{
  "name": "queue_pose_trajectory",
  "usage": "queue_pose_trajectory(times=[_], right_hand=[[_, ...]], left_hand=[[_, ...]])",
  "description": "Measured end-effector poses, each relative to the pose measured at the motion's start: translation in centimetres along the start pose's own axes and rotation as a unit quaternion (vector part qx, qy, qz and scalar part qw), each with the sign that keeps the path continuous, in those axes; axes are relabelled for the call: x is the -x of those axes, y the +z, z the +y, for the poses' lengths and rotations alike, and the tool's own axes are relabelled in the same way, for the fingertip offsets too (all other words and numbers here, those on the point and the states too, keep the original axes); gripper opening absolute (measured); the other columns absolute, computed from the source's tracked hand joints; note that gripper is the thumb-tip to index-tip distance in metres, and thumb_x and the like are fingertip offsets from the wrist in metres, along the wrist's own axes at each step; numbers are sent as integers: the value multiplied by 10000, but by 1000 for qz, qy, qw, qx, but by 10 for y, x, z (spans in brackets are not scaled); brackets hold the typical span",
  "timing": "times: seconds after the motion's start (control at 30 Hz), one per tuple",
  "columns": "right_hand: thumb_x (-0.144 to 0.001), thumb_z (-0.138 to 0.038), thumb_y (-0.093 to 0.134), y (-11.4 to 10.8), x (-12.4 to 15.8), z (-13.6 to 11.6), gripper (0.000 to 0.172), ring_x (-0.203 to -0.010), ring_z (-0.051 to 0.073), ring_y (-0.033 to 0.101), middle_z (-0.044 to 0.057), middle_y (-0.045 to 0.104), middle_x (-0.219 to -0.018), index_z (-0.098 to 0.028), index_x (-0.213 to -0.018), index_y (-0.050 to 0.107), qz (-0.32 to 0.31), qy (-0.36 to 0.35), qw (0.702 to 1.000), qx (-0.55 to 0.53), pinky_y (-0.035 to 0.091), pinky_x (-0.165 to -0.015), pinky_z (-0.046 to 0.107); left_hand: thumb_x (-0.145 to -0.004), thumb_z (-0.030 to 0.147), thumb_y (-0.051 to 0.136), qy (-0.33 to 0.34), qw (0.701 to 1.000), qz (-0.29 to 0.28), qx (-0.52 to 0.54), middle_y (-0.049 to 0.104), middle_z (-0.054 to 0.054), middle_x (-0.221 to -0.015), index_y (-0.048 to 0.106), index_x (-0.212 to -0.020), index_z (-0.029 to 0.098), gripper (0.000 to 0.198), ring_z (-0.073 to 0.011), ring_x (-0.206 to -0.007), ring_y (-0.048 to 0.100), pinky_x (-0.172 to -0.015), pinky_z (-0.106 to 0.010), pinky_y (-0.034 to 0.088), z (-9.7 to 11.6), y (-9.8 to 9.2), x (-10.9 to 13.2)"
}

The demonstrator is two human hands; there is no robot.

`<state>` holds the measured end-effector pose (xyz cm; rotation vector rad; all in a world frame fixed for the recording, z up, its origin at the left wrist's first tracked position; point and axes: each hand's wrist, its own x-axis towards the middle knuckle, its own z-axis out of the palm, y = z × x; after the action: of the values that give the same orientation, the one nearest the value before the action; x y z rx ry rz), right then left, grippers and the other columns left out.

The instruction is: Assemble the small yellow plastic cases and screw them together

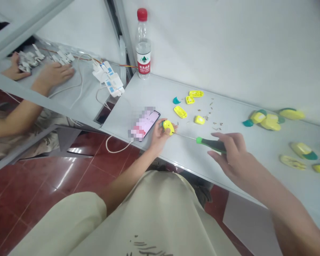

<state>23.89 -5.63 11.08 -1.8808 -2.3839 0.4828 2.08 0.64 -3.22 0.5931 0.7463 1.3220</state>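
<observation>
My left hand (159, 135) is closed around a small yellow plastic piece with a teal part (167, 127), just above the front edge of the table. In my right hand (233, 153) is a screwdriver (212, 144) with a black and green handle. Its thin shaft points left, and the tip meets the yellow piece. Beyond my left hand lie several yellow shell parts (180, 112), a teal cap (176, 100) and a yellow block (199, 120). Scattered small screws (208, 116) lie beside them.
A phone (146, 124) with a white cable (114, 152) lies left of my left hand. A water bottle (143, 49) stands at the back left corner. More yellow and teal pieces (270, 122) lie to the right. Another person's hands (53, 74) handle white parts at the neighbouring table.
</observation>
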Motion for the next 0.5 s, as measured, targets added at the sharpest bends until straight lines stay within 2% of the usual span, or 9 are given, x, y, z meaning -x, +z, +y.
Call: queue_pose_trajectory(times=[0.1,0.27,0.4,0.5], right_hand=[[-1037,-434,286,-1,4,4,434,-489,89,496,141,498,-1186,-236,-1407,397,-11,-36,999,-20,451,-478,304],[-1041,-440,236,-2,4,2,466,-486,127,519,94,518,-1012,-208,-1416,389,-18,2,1000,-5,434,-466,313],[-1032,-452,293,4,5,3,442,-542,124,552,153,507,-1201,-209,-1383,409,-2,-6,999,-32,483,-523,332],[-1029,-433,304,7,7,4,413,-551,134,547,160,497,-1249,-225,-1359,439,13,-24,1000,-17,449,-480,332]], left_hand=[[-773,432,808,0,1000,0,-10,680,-41,-1074,463,-1216,255,589,-242,-1069,718,-1069,-494,501,0,0,0],[-773,447,804,-7,1000,-4,-16,672,-47,-1088,461,-1223,262,595,-259,-1105,706,-1077,-527,484,1,0,1],[-793,437,790,-2,1000,-6,-20,670,-44,-1090,458,-1225,264,571,-247,-1090,712,-1086,-532,476,-1,-1,1],[-802,438,781,6,1000,-7,-27,675,-41,-1085,455,-1224,262,561,-231,-1078,715,-1093,-513,476,-2,-1,1]])
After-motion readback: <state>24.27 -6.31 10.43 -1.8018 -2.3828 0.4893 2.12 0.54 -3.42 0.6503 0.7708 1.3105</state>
